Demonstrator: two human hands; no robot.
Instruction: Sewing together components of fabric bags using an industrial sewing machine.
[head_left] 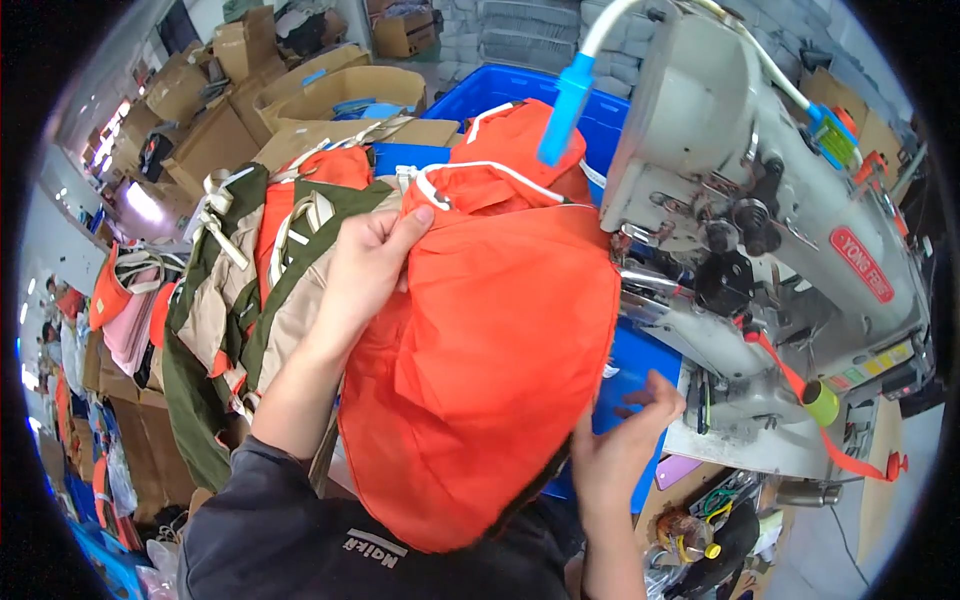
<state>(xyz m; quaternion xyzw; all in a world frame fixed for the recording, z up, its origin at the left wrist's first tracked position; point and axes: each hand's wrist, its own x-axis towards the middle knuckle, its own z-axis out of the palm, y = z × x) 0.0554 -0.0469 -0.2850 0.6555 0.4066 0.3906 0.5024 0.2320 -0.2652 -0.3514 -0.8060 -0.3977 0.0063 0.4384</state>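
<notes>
Gripping smooth orange fabric bag [480, 370], both hands.

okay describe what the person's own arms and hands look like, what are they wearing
Both hands are bare, with no gloves, rings or watch in view: the left hand and the right hand. The forearms are bare too. A dark grey sleeve is pushed up near the left elbow.

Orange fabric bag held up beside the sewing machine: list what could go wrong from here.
The orange fabric bag hangs close to the grey industrial sewing machine; loose cloth could snag on its parts. The left hand pinches only the top edge by the white cord, so it could slip. The bag hides part of the right hand.
</notes>
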